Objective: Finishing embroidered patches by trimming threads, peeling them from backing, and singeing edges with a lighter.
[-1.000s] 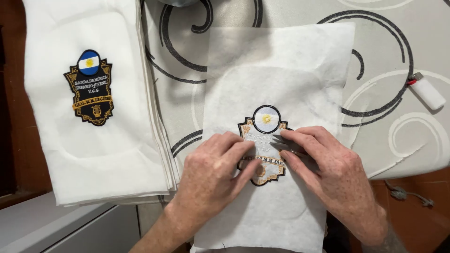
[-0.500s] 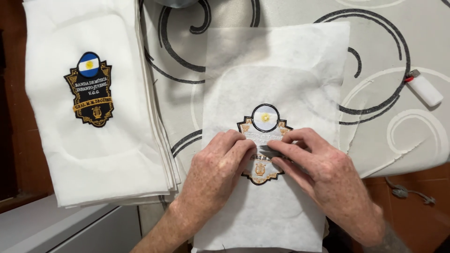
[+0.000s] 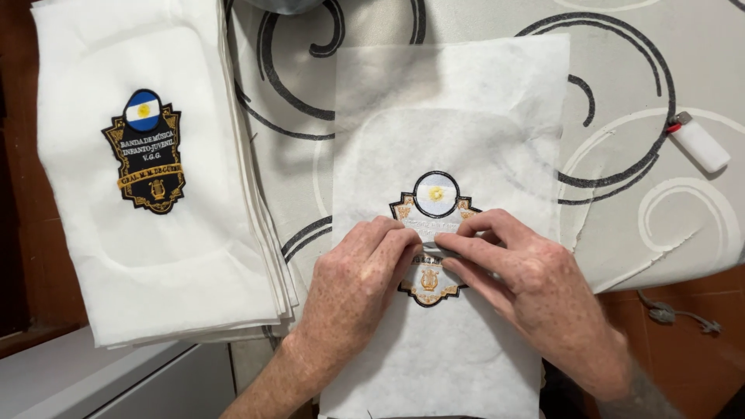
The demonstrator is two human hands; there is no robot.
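Both hands lay palm-down on a sheet of white backing fabric [image 3: 466, 109] spread over the bench [image 3: 636, 46], which wore a pale cloth with dark swirl lines. The left hand [image 3: 353, 283] had its fingers curled and drawn together, tips pressing on the middle of an embroidered badge [image 3: 431, 233] stitched into the sheet. The right hand [image 3: 535, 283] met it from the other side, its fingers likewise close together and pinched down on the badge's pale centre band, the fingertips of the two hands almost touching. Whether either hand gripped anything small between its fingertips could not be told. The badge showed above the fingers as a dark-rimmed oval with a yellow sun, and below them as a gold lyre on black. Well off to the left of the left hand sat a stack of white folded cloths [image 3: 155, 256], the top one bearing a finished badge [image 3: 146, 151]. Far beyond the right hand lay a white lighter [image 3: 698, 142].
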